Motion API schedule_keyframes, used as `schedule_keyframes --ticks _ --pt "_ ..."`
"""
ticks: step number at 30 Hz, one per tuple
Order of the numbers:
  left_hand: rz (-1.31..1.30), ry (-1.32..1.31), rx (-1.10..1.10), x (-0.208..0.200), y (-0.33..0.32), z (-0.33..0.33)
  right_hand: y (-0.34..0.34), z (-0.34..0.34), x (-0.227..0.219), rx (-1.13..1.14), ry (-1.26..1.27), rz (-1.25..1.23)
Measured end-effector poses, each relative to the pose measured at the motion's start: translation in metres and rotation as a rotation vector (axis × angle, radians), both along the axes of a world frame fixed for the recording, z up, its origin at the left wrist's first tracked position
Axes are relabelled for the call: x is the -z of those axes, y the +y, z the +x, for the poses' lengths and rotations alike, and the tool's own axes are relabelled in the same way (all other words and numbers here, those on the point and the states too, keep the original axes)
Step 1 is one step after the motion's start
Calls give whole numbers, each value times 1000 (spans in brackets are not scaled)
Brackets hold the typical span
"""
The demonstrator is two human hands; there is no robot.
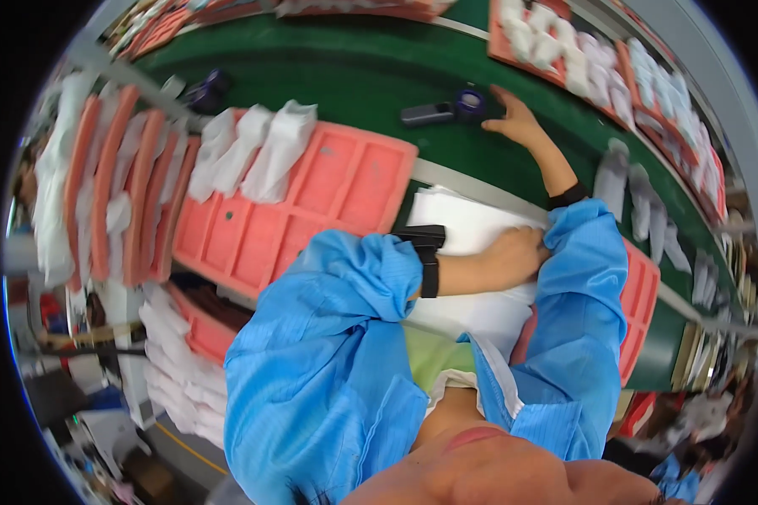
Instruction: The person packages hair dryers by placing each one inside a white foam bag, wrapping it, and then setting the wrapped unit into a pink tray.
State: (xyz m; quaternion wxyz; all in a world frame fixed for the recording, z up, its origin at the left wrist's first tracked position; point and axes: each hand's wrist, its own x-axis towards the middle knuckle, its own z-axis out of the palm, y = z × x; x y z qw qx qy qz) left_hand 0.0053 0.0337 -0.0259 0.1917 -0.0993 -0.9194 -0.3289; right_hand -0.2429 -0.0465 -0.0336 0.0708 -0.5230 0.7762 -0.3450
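My right hand (514, 118) reaches over the green work surface (345, 76) with its fingers spread and nothing held. Close to its fingertips is a round purple-and-dark object (470, 104), perhaps a roll of tape. Beside that lies a dark grey oblong object (427, 114). My left hand (518, 255) rests on a stack of white sheets or thin bags (459, 220) in front of me. Its fingertips are partly hidden by my right sleeve, so I cannot make out whether they grip anything.
A pink compartmented tray (345, 172) on the left carries white wrapped items (278, 151). More pink trays (105, 185) stand on edge further left. Filled trays (535, 42) line the far right. Grey-white wrapped pieces (640, 202) lie right of my right arm. Another purple object (215, 84) sits far left.
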Motion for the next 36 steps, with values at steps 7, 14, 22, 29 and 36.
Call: schedule_keyframes --ticks 7,14,22,29,36 --pt "-35 81 14 13 -11 -5 -25 40 -4 191 -489 96" --pt "450 -196 69 -32 -48 8 84 61 -132 363 -526 -351" --pt "748 -170 135 -73 -79 8 229 121 -203 172 -388 -631" --pt "1007 -168 6 -95 -92 19 193 154 -178 -5 -471 -476" --pt "1506 -56 66 -117 -106 23 111 169 -130 120 198 -473"
